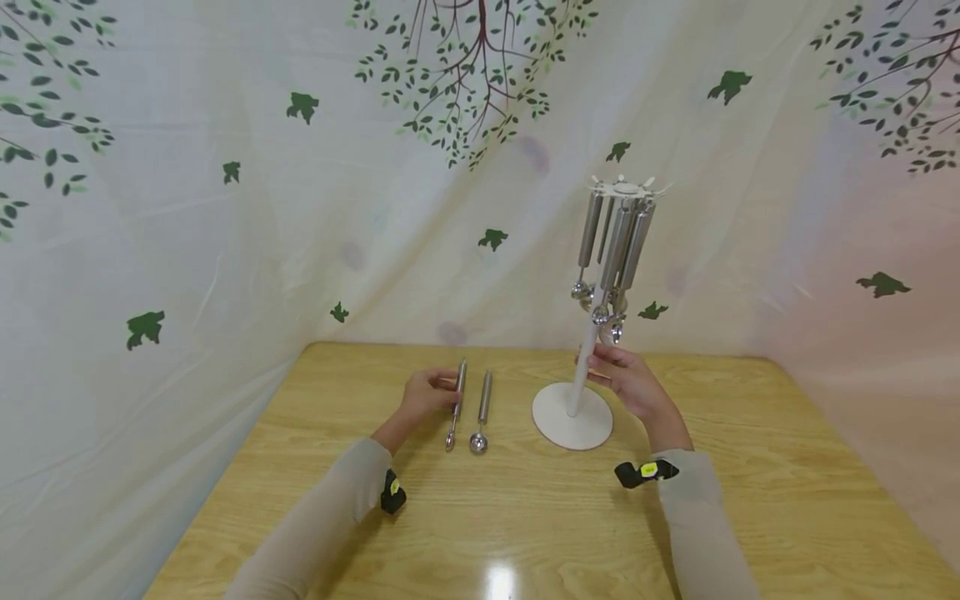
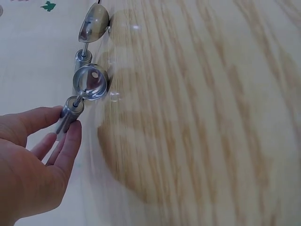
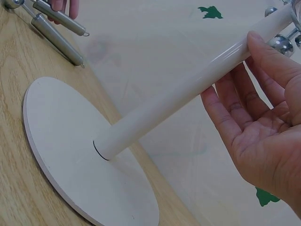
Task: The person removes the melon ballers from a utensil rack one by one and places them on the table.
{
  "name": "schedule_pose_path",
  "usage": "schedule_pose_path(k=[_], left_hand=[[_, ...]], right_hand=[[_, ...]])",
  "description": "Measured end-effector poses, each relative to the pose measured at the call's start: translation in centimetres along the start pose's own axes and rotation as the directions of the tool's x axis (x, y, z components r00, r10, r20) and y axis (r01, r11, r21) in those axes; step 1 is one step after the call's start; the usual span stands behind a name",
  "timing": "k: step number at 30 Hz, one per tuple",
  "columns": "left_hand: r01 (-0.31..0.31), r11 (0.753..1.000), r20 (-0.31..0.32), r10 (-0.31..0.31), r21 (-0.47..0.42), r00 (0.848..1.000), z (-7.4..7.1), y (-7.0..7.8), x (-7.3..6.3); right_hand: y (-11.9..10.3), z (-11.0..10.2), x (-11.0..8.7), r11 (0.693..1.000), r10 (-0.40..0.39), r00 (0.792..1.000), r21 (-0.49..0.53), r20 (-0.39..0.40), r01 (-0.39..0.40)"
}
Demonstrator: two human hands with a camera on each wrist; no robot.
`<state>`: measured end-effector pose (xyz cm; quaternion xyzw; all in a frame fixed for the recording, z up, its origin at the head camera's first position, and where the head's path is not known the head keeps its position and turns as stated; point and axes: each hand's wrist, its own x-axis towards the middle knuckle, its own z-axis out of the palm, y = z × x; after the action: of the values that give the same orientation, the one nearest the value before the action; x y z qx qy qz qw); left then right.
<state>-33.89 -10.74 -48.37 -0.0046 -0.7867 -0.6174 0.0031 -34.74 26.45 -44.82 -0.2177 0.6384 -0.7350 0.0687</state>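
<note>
My left hand (image 1: pixel 427 394) pinches the handle of a steel melon baller (image 1: pixel 461 382) between thumb and fingers. Its round bowl, pierced by a small hole, points toward me; whether it touches the table is unclear. Just to its right a second melon baller (image 1: pixel 485 398) lies on the table, bowl also toward me. My right hand (image 1: pixel 628 385) holds the white pole (image 3: pixel 174 101) of a rotating-style utensil stand, thumb on one side and fingers on the other. Several steel utensils (image 1: pixel 617 246) with round bowls hang from the stand's hooked top (image 1: pixel 626 190).
The stand's round white base (image 1: pixel 555 421) rests on the wooden table (image 1: pixel 480 517), right of the melon ballers. A pale cloth (image 1: pixel 405 275) printed with leaves hangs behind the table. Black wrist cameras (image 1: pixel 392 493) sit on both sleeves.
</note>
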Motion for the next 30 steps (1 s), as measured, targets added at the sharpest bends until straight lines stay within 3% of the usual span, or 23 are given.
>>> schedule_pose_path(k=[9,30], left_hand=[[-0.022,0.986,-0.021,0.025,0.166,0.999,0.36,0.05,-0.15],[0.067,0.986,0.093,-0.082,0.154,0.992,0.3,0.19,0.01]], right_hand=[[0.21,-0.12,0.11,0.999,0.033,0.999,-0.019,-0.029,-0.033],[0.17,-0.16,0.27,0.999,0.027,0.999,-0.026,-0.018,-0.028]])
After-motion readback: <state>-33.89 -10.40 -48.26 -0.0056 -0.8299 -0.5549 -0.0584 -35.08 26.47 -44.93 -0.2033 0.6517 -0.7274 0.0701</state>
